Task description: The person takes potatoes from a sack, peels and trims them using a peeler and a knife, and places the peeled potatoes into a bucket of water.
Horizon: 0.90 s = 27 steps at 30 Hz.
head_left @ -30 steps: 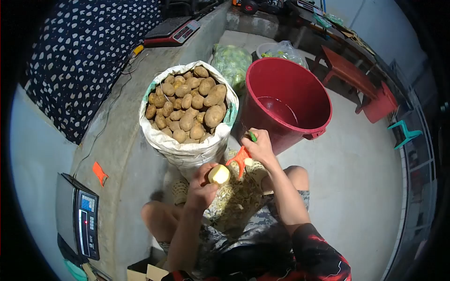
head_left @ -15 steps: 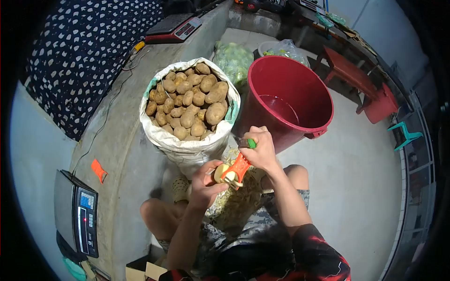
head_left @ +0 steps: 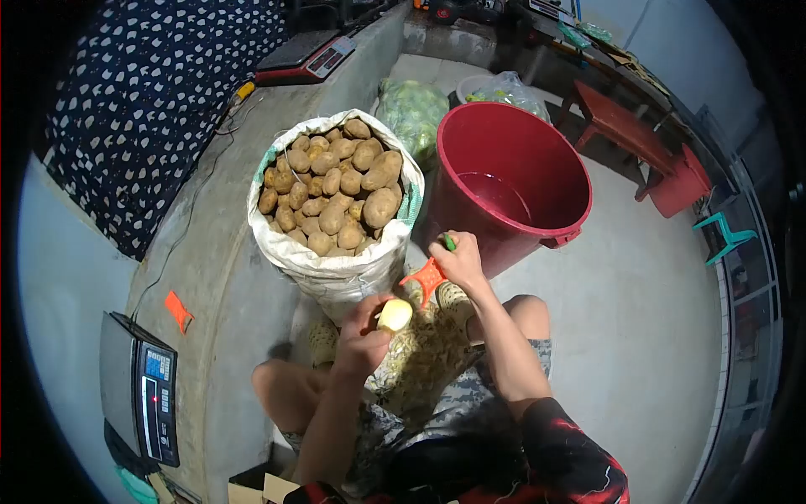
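Observation:
My left hand (head_left: 363, 338) is closed around a potato (head_left: 395, 316) whose pale yellow flesh shows on the side facing me. In my right hand (head_left: 461, 259) is an orange peeler (head_left: 426, 280), its head pointing down and left, apart from the potato. A green piece (head_left: 450, 243) sticks out above the right fist; whether it belongs to the peeler I cannot tell. Peelings (head_left: 416, 357) lie in a heap on the floor below both hands, between my feet. A white sack (head_left: 336, 281) full of unpeeled potatoes (head_left: 332, 217) stands just ahead of the left hand.
Beyond my right hand stands a large red tub (head_left: 453, 197) with some liquid at the bottom. A bag of green vegetables (head_left: 411, 113) sits behind it. To the left, a concrete ledge holds a scale (head_left: 155, 378), another orange peeler (head_left: 178, 311) and a red scale (head_left: 315, 63).
The peeler has come off the potato, moving up and away from it. A strip of peel that hung at the blade is gone from there. The camera view has shifted slightly.

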Each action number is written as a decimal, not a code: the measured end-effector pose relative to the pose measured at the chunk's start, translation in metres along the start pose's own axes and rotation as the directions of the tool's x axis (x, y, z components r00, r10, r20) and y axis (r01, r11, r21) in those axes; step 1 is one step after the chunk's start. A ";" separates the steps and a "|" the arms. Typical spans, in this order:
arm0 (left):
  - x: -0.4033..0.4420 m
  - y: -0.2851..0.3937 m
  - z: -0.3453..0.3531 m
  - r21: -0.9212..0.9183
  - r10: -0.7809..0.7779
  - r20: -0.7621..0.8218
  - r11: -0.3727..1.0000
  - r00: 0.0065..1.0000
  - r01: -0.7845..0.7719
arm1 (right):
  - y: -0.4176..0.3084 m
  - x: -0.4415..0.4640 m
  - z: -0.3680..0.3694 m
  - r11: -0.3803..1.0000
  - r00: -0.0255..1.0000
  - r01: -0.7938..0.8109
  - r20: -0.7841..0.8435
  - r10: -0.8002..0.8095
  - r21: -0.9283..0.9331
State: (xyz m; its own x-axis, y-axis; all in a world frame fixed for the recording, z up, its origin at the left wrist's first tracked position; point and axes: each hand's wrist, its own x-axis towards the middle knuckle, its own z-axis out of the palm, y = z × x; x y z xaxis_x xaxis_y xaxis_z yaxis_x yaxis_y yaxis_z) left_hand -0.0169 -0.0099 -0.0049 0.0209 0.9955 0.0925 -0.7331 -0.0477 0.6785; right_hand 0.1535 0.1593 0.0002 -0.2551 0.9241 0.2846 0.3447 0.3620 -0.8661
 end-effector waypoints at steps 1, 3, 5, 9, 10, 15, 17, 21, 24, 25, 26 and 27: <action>0.001 0.001 -0.001 0.004 0.000 0.006 1.000 1.000 0.000 | 0.003 0.001 0.002 0.969 0.975 -0.224 0.028 0.222 0.104; -0.002 0.003 0.000 -0.053 -0.003 -0.025 0.999 1.000 0.001 | -0.007 -0.004 0.000 0.965 0.972 -0.234 0.049 0.229 0.121; -0.003 0.002 0.003 -0.029 0.010 -0.041 1.000 0.999 -0.011 | -0.035 -0.009 -0.004 0.990 0.989 0.144 0.017 -0.144 0.004; -0.005 0.005 0.008 0.098 -0.002 -0.028 0.995 1.000 0.004 | -0.021 -0.003 -0.005 0.948 0.955 0.291 -0.027 -0.297 -0.130; -0.005 0.002 0.001 -0.048 -0.025 -0.014 0.999 1.000 0.025 | -0.008 -0.001 -0.002 0.996 0.997 0.063 -0.029 -0.065 -0.070; -0.002 0.009 0.007 -0.171 -0.048 0.053 0.984 0.997 0.057 | -0.013 -0.007 0.003 0.984 0.986 -0.166 0.036 0.164 0.067; -0.005 0.010 0.011 0.082 -0.091 -0.042 0.992 0.995 0.094 | -0.049 -0.014 -0.007 0.986 0.986 0.164 0.046 -0.163 -0.022; -0.007 0.006 0.006 0.099 -0.107 -0.031 0.989 0.994 0.110 | -0.035 -0.008 -0.008 0.937 0.949 0.313 0.011 -0.315 -0.153; -0.007 0.002 0.000 -0.002 -0.049 0.035 0.999 0.998 0.049 | -0.004 -0.003 -0.001 0.999 0.999 -0.039 0.004 0.039 0.032; -0.007 0.003 -0.002 -0.074 -0.041 0.048 0.996 0.998 0.044 | -0.006 -0.006 -0.001 0.979 0.984 -0.177 0.033 0.175 0.100; -0.005 0.002 -0.004 -0.064 -0.027 0.070 0.997 0.997 0.032 | -0.008 -0.009 0.000 0.981 0.986 -0.164 0.053 0.160 0.100; -0.004 0.002 -0.001 -0.072 -0.020 0.067 0.997 0.998 0.025 | -0.023 -0.010 -0.006 0.983 0.986 -0.162 0.059 0.157 0.092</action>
State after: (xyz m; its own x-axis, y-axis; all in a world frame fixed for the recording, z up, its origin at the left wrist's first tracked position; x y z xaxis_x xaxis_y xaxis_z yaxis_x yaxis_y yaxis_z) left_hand -0.0190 -0.0135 -0.0044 0.0810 0.9885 0.1280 -0.7796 -0.0172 0.6261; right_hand 0.1533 0.1424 0.0196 -0.2513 0.9604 0.1206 0.2967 0.1950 -0.9349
